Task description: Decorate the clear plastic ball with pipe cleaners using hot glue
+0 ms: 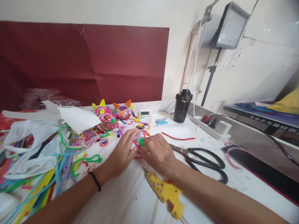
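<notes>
A round craft piece (139, 137) with a pink edge and a mottled middle lies on the white table between my hands. My left hand (123, 152) rests against its left side, fingers extended. Bent over its right side, my right hand (158, 152) has its fingertips closed at a small green coil (141, 142). The fingers partly cover the piece. A yellow glue gun (163, 191) lies just below my right hand, and black-handled scissors (198, 157) are to its right.
Two colourful animal-like crafts (106, 118) stand behind. Pipe cleaners (46, 186) and white plastic (30, 146) fill the left. Farther back are a black cup (182, 105), a timer (144, 113), a red strip (178, 137) and a power strip (211, 130). A black phone-like slab (263, 174) lies right.
</notes>
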A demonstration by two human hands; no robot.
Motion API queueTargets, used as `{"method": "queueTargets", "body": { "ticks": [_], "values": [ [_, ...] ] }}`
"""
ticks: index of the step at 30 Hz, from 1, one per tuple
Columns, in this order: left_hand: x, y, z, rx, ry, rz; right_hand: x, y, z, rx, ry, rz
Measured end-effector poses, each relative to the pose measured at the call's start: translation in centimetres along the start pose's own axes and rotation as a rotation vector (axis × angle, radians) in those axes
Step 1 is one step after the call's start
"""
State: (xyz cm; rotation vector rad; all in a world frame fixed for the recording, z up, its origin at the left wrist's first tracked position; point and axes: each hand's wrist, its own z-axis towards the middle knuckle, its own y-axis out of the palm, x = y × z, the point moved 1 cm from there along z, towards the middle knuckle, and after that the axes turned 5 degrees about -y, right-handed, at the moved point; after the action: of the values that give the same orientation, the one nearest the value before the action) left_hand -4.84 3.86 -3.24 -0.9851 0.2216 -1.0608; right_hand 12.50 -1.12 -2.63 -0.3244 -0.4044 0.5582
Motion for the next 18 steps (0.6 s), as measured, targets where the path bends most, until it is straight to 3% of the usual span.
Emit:
{"method": "queueTargets", "body": {
  "ticks": [18],
  "values": [
    [0.1,1.2,0.6,0.130,-0.035,0.030,0.2,0.2,-0.2,0.027,0.016,0.011]
  ]
}}
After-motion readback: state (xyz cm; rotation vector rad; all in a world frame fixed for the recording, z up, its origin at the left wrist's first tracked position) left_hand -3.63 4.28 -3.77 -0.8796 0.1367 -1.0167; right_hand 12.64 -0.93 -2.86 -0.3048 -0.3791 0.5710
